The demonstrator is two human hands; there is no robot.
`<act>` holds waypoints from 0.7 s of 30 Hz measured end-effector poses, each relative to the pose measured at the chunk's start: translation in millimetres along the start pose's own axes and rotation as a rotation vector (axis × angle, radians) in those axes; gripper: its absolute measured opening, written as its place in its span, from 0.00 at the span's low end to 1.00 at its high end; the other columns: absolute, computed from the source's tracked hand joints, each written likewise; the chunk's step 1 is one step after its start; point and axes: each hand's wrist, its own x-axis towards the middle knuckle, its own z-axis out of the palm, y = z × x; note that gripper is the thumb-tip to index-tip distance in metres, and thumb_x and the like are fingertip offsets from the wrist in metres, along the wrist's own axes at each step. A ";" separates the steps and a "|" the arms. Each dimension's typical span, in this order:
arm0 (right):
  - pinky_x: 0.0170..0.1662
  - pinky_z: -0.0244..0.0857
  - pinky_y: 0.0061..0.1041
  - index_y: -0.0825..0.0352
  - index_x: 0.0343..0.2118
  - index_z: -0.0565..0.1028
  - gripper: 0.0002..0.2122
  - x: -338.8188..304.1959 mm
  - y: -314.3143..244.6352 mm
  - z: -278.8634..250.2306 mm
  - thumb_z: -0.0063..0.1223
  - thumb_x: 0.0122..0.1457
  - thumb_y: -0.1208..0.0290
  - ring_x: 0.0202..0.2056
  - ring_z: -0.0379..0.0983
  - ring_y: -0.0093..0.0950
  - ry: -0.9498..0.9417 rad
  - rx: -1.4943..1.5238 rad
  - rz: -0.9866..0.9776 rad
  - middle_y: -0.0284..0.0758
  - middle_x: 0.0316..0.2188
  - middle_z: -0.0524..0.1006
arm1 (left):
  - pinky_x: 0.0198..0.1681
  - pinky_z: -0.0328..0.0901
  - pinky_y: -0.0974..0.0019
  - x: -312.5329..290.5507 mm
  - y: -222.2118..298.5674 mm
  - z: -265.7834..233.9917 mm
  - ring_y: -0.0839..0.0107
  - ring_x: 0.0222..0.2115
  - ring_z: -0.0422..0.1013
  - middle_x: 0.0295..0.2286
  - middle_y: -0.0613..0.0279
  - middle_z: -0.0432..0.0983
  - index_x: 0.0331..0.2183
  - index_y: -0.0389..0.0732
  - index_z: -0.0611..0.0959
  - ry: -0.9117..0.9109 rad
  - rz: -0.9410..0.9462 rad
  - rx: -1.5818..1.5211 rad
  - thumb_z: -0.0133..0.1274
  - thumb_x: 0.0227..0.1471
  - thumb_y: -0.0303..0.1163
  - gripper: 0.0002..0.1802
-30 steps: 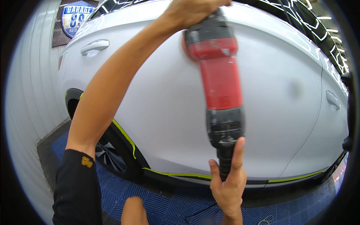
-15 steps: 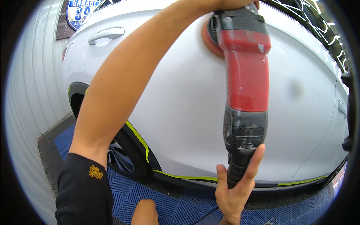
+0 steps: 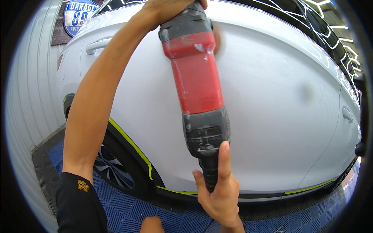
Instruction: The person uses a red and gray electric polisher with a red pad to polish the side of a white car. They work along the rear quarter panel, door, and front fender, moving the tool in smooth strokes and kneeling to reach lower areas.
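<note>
A red and black car polisher (image 3: 199, 75) lies lengthwise across my view, in front of a silver-white car door panel (image 3: 268, 116). Its round orange pad (image 3: 217, 40) shows at the right of the head, against the paint. My left hand (image 3: 169, 11) is closed over the black head at the top edge, its fingers partly cut off. At the lower end, my right hand (image 3: 219, 196) grips the black ribbed tail, thumb on one side and forefinger stretched up along the body.
Yellow-green tape (image 3: 132, 143) edges the wheel arch and sill. A dark wheel (image 3: 112, 171) is at lower left, above blue floor tiles (image 3: 128, 213). Door handles (image 3: 97, 45) stick out at the far left and right. A ribbed pale wall (image 3: 33, 85) stands left, with a round sign (image 3: 79, 17).
Both hands have carried the polisher leftward across the panel, and its body has tilted. The pad showed left of the head before and now shows on its right.
</note>
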 end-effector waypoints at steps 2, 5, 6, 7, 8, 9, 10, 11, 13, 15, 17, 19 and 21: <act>0.45 0.76 0.32 0.62 0.77 0.41 0.51 4.6 -1.1 4.2 0.65 0.57 0.87 0.44 0.85 0.43 -0.035 0.001 0.015 0.51 0.49 0.81 | 0.28 0.65 0.69 -3.1 -10.6 -6.6 0.79 0.21 0.71 0.18 0.64 0.79 0.23 0.35 0.89 -0.009 0.028 -0.038 0.52 0.60 0.38 0.21; 0.45 0.77 0.34 0.62 0.77 0.43 0.50 10.5 -2.5 5.3 0.65 0.57 0.86 0.44 0.84 0.43 -0.036 0.004 -0.017 0.52 0.49 0.81 | 0.28 0.65 0.70 -6.5 -23.3 -16.8 0.79 0.21 0.70 0.18 0.65 0.79 0.23 0.35 0.89 0.015 -0.029 -0.013 0.52 0.61 0.38 0.21; 0.45 0.77 0.34 0.62 0.77 0.44 0.49 12.8 -2.9 4.8 0.65 0.57 0.86 0.44 0.84 0.44 -0.028 -0.012 -0.042 0.53 0.49 0.81 | 0.27 0.65 0.69 -6.9 -26.1 -19.0 0.79 0.20 0.70 0.18 0.65 0.79 0.22 0.35 0.89 0.035 -0.038 -0.038 0.52 0.61 0.37 0.22; 0.45 0.77 0.34 0.61 0.76 0.45 0.49 14.4 -4.0 3.4 0.65 0.57 0.86 0.44 0.84 0.44 -0.033 -0.011 -0.043 0.53 0.49 0.81 | 0.27 0.64 0.69 -7.9 -28.8 -21.0 0.79 0.20 0.70 0.17 0.66 0.78 0.21 0.35 0.88 0.055 -0.049 -0.064 0.52 0.61 0.37 0.22; 0.45 0.77 0.35 0.61 0.76 0.46 0.48 16.2 -5.6 2.1 0.65 0.57 0.85 0.45 0.84 0.44 -0.047 -0.009 -0.036 0.53 0.49 0.81 | 0.27 0.64 0.69 -8.3 -31.3 -23.7 0.79 0.19 0.69 0.17 0.66 0.78 0.20 0.35 0.88 0.075 -0.061 -0.091 0.52 0.61 0.37 0.23; 0.45 0.77 0.35 0.61 0.76 0.47 0.48 18.0 -7.1 0.8 0.65 0.58 0.85 0.45 0.84 0.45 -0.060 -0.006 -0.028 0.53 0.49 0.81 | 0.35 0.68 0.69 -10.2 -32.6 -40.3 0.76 0.29 0.75 0.28 0.63 0.83 0.33 0.35 0.90 -0.095 -0.078 -0.012 0.53 0.63 0.39 0.19; 0.45 0.77 0.35 0.60 0.76 0.48 0.47 20.1 -8.4 -1.0 0.65 0.58 0.84 0.45 0.84 0.45 -0.083 -0.004 -0.016 0.53 0.50 0.81 | 0.36 0.68 0.71 -13.2 -35.3 -45.9 0.77 0.29 0.74 0.28 0.65 0.83 0.31 0.36 0.89 -0.068 -0.067 0.025 0.53 0.63 0.41 0.19; 0.44 0.77 0.35 0.60 0.76 0.49 0.46 22.9 -9.1 -2.4 0.65 0.58 0.83 0.44 0.84 0.45 -0.098 -0.008 -0.018 0.52 0.49 0.81 | 0.38 0.67 0.73 -15.8 -38.4 -46.9 0.78 0.29 0.73 0.28 0.67 0.82 0.30 0.38 0.89 -0.037 -0.051 0.066 0.54 0.63 0.42 0.19; 0.43 0.77 0.36 0.58 0.76 0.49 0.46 28.5 -9.9 -4.6 0.65 0.59 0.81 0.43 0.84 0.45 -0.122 -0.022 -0.024 0.51 0.47 0.81 | 0.38 0.66 0.73 -19.9 -45.5 -47.3 0.79 0.27 0.71 0.24 0.69 0.80 0.25 0.38 0.87 0.051 0.002 0.122 0.51 0.65 0.43 0.23; 0.40 0.76 0.36 0.57 0.76 0.50 0.45 32.1 -10.4 -6.3 0.64 0.60 0.80 0.39 0.83 0.45 -0.136 -0.038 -0.024 0.48 0.43 0.82 | 0.36 0.66 0.71 -21.7 -50.9 -50.9 0.79 0.26 0.71 0.23 0.68 0.80 0.25 0.39 0.88 0.098 0.005 0.071 0.53 0.63 0.46 0.24; 0.36 0.75 0.37 0.55 0.76 0.50 0.45 32.6 -10.5 -7.6 0.64 0.60 0.79 0.35 0.82 0.44 -0.144 -0.053 -0.009 0.45 0.40 0.81 | 0.36 0.66 0.71 -20.8 -54.5 -50.2 0.79 0.26 0.71 0.23 0.68 0.81 0.26 0.38 0.89 0.117 0.015 0.057 0.53 0.63 0.46 0.24; 0.34 0.73 0.38 0.54 0.76 0.50 0.45 30.5 -8.8 -10.9 0.64 0.60 0.79 0.32 0.80 0.42 -0.138 -0.036 -0.012 0.44 0.36 0.79 | 0.35 0.67 0.71 -17.5 -54.5 -47.3 0.80 0.25 0.71 0.22 0.69 0.80 0.25 0.38 0.89 0.071 0.020 0.034 0.53 0.64 0.47 0.25; 0.32 0.71 0.38 0.53 0.77 0.50 0.45 27.3 -6.4 -14.8 0.63 0.60 0.79 0.30 0.78 0.41 -0.154 -0.040 0.036 0.42 0.34 0.78 | 0.33 0.67 0.73 -13.0 -50.9 -41.7 0.81 0.23 0.71 0.22 0.69 0.79 0.24 0.39 0.88 0.048 0.019 -0.010 0.53 0.64 0.47 0.25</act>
